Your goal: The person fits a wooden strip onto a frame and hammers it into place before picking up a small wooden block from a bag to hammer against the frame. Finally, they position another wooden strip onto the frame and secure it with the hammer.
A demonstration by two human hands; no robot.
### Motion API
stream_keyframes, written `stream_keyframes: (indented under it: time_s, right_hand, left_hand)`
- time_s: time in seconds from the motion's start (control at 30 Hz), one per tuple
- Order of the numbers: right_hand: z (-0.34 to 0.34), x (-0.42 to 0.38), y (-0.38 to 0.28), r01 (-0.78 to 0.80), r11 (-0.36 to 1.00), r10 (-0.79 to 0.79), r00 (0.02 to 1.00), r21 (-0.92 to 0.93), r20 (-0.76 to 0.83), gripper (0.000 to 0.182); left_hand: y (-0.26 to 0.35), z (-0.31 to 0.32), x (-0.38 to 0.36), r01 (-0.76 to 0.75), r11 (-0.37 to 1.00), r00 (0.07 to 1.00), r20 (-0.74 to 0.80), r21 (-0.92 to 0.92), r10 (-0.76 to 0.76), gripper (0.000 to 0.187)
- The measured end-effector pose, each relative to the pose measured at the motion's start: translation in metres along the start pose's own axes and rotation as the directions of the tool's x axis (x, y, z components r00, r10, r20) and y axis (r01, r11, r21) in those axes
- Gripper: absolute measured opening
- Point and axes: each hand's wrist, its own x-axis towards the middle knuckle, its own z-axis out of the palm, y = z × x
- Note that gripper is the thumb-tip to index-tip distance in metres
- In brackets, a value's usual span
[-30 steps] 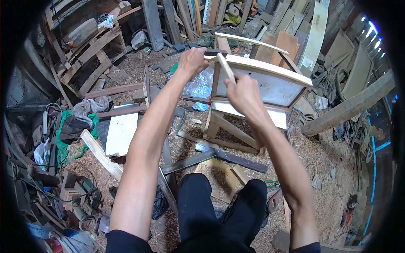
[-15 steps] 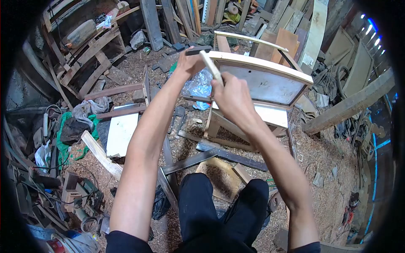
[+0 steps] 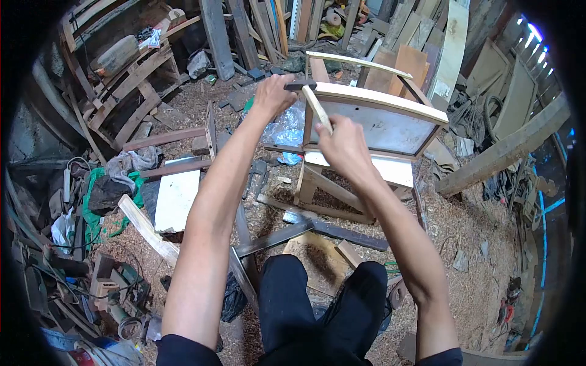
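Observation:
My right hand is wrapped round the pale wooden handle of a hammer. The dark hammer head is at the upper left corner of a wooden frame, which has a pale curved top rail and a whitish, stained panel. Close to that corner, left of the hammer head, my left hand has its fingers closed; whatever they grip is hidden. The frame stands upright on a white-topped wooden stand.
Sawdust covers the floor. Dark wooden bars and a yellowish board lie before my knees. At left are a white board and a clamp-like tool. A thick beam slants at right; planks lean behind.
The hammer head has moved right and slightly down against the frame's corner. My left hand has shifted a little right, and the view has moved slightly.

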Motion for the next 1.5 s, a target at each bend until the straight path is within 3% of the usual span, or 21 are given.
stream_keyframes:
  time_s: [0.03, 0.1, 0.17, 0.3, 0.4, 0.43, 0.47, 0.53, 0.6, 0.67, 0.73, 0.77, 0.83, 0.9, 1.03, 1.2, 1.27, 1.33, 1.4, 1.5]
  right_hand:
    - [-0.002, -0.006, -0.006, -0.011, 1.0, 0.011, 1.0, 0.017, 0.023, 0.032]
    - [-0.011, -0.015, -0.013, -0.025, 0.999, 0.023, 0.999, 0.035, 0.048, 0.034]
    - [-0.024, -0.02, -0.014, -0.122, 0.978, 0.107, 0.99, 0.172, 0.096, 0.037]
    - [-0.051, -0.008, 0.042, -0.123, 0.988, 0.12, 0.992, 0.092, 0.044, 0.041]
    - [-0.061, -0.007, 0.066, -0.174, 0.984, 0.176, 0.982, -0.029, 0.073, 0.042]
    - [-0.061, -0.009, 0.07, -0.19, 0.979, 0.183, 0.979, 0.076, 0.091, 0.037]
    - [-0.057, -0.011, 0.073, -0.209, 0.961, 0.192, 0.975, 0.179, 0.111, 0.033]
    - [-0.048, -0.01, 0.076, -0.207, 0.954, 0.186, 0.976, 0.217, 0.112, 0.033]
    - [-0.043, -0.007, 0.073, -0.05, 0.992, 0.041, 0.996, 0.118, 0.08, 0.038]
    - [-0.049, -0.008, 0.039, -0.046, 0.997, 0.043, 0.997, 0.069, 0.057, 0.039]
    - [-0.052, 0.0, 0.023, 0.003, 0.996, 0.006, 0.995, -0.09, 0.095, 0.036]
    - [-0.048, 0.004, 0.023, 0.096, 0.99, -0.092, 0.995, -0.103, 0.038, 0.033]
    - [-0.054, 0.006, 0.007, 0.112, 0.987, -0.111, 0.994, -0.112, 0.017, 0.031]
    - [-0.052, 0.006, 0.005, 0.211, 0.968, -0.221, 0.973, -0.136, -0.067, 0.03]
    - [-0.045, 0.014, 0.028, 0.205, 0.927, -0.168, 0.976, -0.314, 0.14, 0.03]
    - [-0.057, 0.019, 0.012, 0.136, 0.938, -0.108, 0.989, -0.318, 0.104, 0.034]
    - [-0.057, 0.029, 0.005, 0.219, 0.924, -0.206, 0.976, -0.313, 0.074, 0.036]
    - [-0.056, 0.035, -0.001, 0.22, 0.928, -0.195, 0.975, -0.3, 0.11, 0.035]
    - [-0.057, 0.046, 0.0, 0.208, 0.884, -0.09, 0.955, -0.42, 0.283, 0.037]
    - [-0.058, 0.048, 0.004, 0.216, 0.889, -0.132, 0.965, -0.404, 0.224, 0.037]
  left_hand:
    - [0.002, -0.003, 0.008, 0.056, 0.998, 0.99, 0.129, -0.014, -0.054, 0.03]
    - [0.003, -0.003, 0.009, 0.035, 0.999, 0.994, 0.106, 0.013, -0.036, 0.027]
    - [0.006, -0.004, 0.011, 0.02, 0.996, 0.992, 0.123, 0.081, -0.03, 0.025]
    - [0.019, -0.017, 0.018, 0.004, 0.986, 0.972, 0.23, 0.168, -0.044, 0.026]
    - [0.021, -0.018, 0.021, -0.377, 0.856, 0.922, 0.058, 0.354, 0.382, 0.025]
    - [0.025, -0.018, 0.024, -0.415, 0.874, 0.91, 0.138, 0.252, 0.392, 0.027]
    - [0.028, -0.018, 0.025, -0.412, 0.875, 0.911, 0.142, 0.255, 0.388, 0.027]
    - [0.03, -0.017, 0.024, -0.201, 0.964, 0.942, 0.304, 0.175, 0.142, 0.027]
    - [0.026, -0.016, 0.022, -0.18, 0.971, 0.951, 0.282, 0.158, 0.13, 0.024]
    - [0.023, -0.021, 0.02, -0.136, 0.98, 0.958, 0.27, 0.146, 0.093, 0.021]
    - [0.017, -0.012, 0.019, -0.16, 0.977, 0.97, 0.208, 0.142, 0.129, 0.014]
    - [0.015, -0.006, 0.02, -0.145, 0.975, 0.977, 0.18, 0.171, 0.114, 0.012]
    - [0.017, 0.0, 0.018, -0.124, 0.965, 0.991, 0.079, 0.23, 0.109, 0.008]
    - [0.014, 0.0, 0.019, -0.138, 0.964, 0.989, 0.082, 0.228, 0.123, 0.008]
    - [0.015, 0.0, 0.018, -0.159, 0.954, 0.985, 0.11, 0.254, 0.135, 0.011]
    - [0.013, 0.002, 0.02, -0.145, 0.957, 0.982, 0.158, 0.251, 0.107, 0.009]
    - [0.011, -0.003, 0.022, -0.224, 0.947, 0.963, 0.198, 0.229, 0.18, 0.009]
    - [0.011, -0.002, 0.02, -0.204, 0.949, 0.968, 0.196, 0.242, 0.158, 0.009]
    - [0.012, -0.002, 0.021, -0.183, 0.949, 0.974, 0.179, 0.257, 0.139, 0.009]
    - [0.014, 0.0, 0.019, -0.15, 0.954, 0.984, 0.137, 0.259, 0.118, 0.009]
